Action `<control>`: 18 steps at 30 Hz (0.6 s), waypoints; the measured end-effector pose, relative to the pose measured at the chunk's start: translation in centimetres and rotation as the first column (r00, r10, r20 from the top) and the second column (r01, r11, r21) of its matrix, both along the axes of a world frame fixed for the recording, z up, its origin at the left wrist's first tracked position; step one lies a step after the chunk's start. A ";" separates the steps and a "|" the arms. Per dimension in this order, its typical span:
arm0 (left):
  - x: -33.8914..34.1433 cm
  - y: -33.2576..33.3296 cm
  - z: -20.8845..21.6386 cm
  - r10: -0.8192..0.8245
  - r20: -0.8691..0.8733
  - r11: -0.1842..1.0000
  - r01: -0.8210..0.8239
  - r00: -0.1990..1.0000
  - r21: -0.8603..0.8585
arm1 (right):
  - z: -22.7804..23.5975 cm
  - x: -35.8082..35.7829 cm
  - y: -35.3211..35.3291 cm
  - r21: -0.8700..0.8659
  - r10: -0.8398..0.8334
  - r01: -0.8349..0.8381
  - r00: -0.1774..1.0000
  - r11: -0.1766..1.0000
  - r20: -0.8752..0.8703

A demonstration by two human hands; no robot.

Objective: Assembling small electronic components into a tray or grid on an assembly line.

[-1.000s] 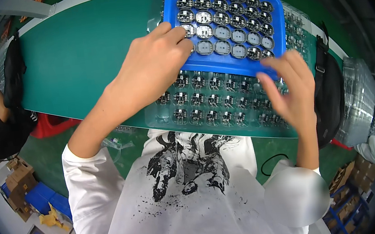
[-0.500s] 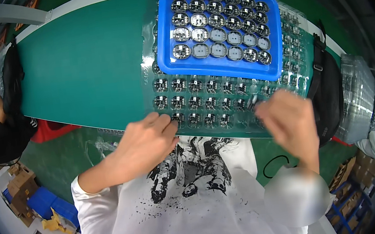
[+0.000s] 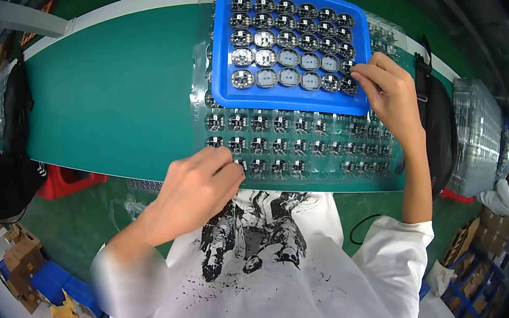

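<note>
We had the blue tray [image 3: 292,104] at 1 o'clock: most housings [image 3: 285,7] carried boards, six pale ones [image 3: 288,78] looked left. Right hand [image 3: 392,90] bunched at its 4 o'clock, left hand [image 3: 197,181] bunched at the blister sheet's [image 3: 198,96] 8 o'clock; couldn't tell what either pinched.

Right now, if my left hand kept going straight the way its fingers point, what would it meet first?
Likely the small parts in the clear plastic tray, just past your left hand's fingertips. Depth is unclear, so it might pass above them.
</note>
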State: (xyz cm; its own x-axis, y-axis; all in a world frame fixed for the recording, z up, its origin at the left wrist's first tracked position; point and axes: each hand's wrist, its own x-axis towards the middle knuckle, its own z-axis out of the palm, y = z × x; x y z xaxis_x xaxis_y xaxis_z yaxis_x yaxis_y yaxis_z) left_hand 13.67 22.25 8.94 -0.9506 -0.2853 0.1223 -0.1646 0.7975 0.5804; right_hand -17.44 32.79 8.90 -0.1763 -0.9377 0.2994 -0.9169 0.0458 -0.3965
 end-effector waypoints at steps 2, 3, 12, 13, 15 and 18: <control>-0.5 -0.7 1.0 0.028 -0.031 0.998 -0.027 0.999 0.048 | 0.0 0.1 -0.1 -0.003 0.009 -0.009 1.000 1.000 -0.002; -1.0 -1.1 1.2 0.025 -0.032 0.999 -0.023 0.999 0.046 | 0.0 0.1 0.0 -0.005 0.006 -0.006 1.000 1.000 -0.003; -7.3 -4.2 0.0 0.099 -0.253 0.976 -0.144 0.962 -0.163 | -0.8 0.0 0.0 -0.006 0.011 -0.011 0.999 1.000 0.047; -7.6 -4.3 -0.2 0.096 -0.252 0.976 -0.141 0.963 -0.165 | -0.8 -0.1 0.0 -0.010 0.016 -0.016 0.999 1.000 0.039; -8.0 -4.4 -0.6 0.105 -0.244 0.973 -0.150 0.964 -0.176 | -0.9 -0.2 0.0 -0.015 0.018 -0.018 0.999 1.000 0.033; -8.3 -4.6 -1.2 0.102 -0.227 0.969 -0.149 0.969 -0.199 | -0.9 -0.2 -0.1 -0.015 0.028 -0.027 0.999 1.000 0.044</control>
State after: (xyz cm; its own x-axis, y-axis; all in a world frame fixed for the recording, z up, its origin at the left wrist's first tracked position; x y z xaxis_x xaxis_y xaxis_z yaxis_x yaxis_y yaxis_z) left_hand 5.39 17.68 7.78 -0.8539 -0.3458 0.3890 -0.1623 0.8871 0.4321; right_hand -17.64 32.68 8.04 -0.1640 -0.9379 0.3057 -0.8991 0.0146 -0.4375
